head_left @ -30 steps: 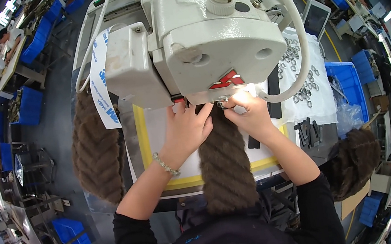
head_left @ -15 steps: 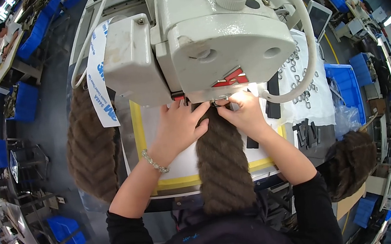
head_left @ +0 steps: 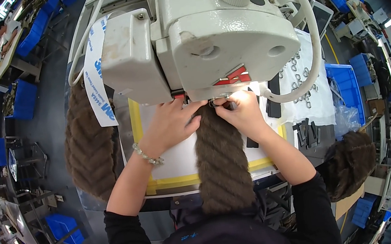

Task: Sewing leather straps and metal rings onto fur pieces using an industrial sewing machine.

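Observation:
A long brown fur strip (head_left: 223, 167) runs from my lap across the worktable, its far end beneath the white sewing machine head (head_left: 234, 38). To its left is my left hand (head_left: 169, 125), fingers stretched toward the machine, index fingertip at the strip's far end and thumb beside its edge. From the right, my right hand (head_left: 244, 113) pinches the strip's far end between thumb and fingers. Between the fingertips shows a small metal ring (head_left: 212, 103). The machine head hides the needle area and some of my fingertips.
Fur pieces hang at the left (head_left: 90, 150) and lie at the right (head_left: 352, 165). On the right are a white sheet (head_left: 318, 101) bearing several metal rings, black strips (head_left: 307, 134) and a blue bin (head_left: 346, 87). Yellow tape (head_left: 176, 181) borders the white work surface.
My left hand has shifted slightly left and away from me, its wrist turning outward and its thumb drawing back from the fur. The right hand stays nearly in place.

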Demonstrator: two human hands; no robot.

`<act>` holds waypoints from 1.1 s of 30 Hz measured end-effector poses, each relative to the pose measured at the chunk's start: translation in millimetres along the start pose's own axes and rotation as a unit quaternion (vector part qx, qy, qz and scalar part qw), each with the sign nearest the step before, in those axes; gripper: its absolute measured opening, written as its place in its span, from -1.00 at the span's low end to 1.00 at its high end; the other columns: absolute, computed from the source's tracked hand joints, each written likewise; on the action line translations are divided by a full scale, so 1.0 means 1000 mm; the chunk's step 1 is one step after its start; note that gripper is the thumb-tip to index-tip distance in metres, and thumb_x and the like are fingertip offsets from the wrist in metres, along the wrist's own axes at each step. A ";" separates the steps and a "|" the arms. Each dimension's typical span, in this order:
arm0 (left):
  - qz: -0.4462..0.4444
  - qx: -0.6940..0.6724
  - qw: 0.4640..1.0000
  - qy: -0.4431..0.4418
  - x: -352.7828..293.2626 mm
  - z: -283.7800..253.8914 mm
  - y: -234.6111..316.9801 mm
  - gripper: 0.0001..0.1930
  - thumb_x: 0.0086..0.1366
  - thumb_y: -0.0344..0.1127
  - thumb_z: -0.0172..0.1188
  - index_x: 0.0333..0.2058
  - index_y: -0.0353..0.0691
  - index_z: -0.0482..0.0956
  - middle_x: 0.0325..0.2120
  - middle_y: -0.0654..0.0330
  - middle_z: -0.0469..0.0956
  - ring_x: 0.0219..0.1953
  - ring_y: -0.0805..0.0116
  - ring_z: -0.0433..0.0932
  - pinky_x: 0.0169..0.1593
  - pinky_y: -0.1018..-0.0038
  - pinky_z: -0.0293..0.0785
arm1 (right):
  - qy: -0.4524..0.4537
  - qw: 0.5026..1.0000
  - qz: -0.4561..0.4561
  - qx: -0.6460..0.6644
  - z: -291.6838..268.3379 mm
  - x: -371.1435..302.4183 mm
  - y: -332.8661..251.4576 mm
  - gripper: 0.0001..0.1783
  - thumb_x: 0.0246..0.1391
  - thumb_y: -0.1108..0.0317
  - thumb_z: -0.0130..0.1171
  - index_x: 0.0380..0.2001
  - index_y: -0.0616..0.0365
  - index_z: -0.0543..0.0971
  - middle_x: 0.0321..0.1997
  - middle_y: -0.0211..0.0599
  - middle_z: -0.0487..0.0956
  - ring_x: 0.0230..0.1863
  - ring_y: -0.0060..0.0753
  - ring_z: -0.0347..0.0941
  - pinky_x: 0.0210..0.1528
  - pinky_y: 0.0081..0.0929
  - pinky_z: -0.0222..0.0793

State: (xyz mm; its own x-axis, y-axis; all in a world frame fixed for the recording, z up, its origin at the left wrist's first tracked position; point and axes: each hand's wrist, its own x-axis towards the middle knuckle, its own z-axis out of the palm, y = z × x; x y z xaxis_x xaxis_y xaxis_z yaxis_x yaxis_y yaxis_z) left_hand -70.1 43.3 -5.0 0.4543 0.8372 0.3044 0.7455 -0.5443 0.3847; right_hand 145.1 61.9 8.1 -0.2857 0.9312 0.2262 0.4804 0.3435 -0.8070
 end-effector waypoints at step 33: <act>-0.049 0.070 0.996 -0.021 0.009 0.005 0.024 -0.61 0.13 -0.22 0.17 -0.01 0.06 0.55 -0.08 0.22 0.50 0.03 0.15 0.38 0.00 0.04 0.21 | 0.022 0.973 -0.185 -0.138 -0.002 -0.006 -0.006 -0.79 -0.22 0.48 0.32 -0.39 0.13 0.62 -0.42 -0.33 0.54 -0.41 -0.30 0.46 -0.37 -0.41 0.39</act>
State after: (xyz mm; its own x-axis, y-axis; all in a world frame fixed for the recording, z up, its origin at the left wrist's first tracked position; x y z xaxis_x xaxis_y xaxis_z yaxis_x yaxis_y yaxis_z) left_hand -45.8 38.1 2.5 0.3936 0.8891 0.2337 0.8466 -0.4496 0.2848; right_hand 146.0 54.4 12.6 -0.4493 0.7396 0.5012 0.5572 0.6704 -0.4899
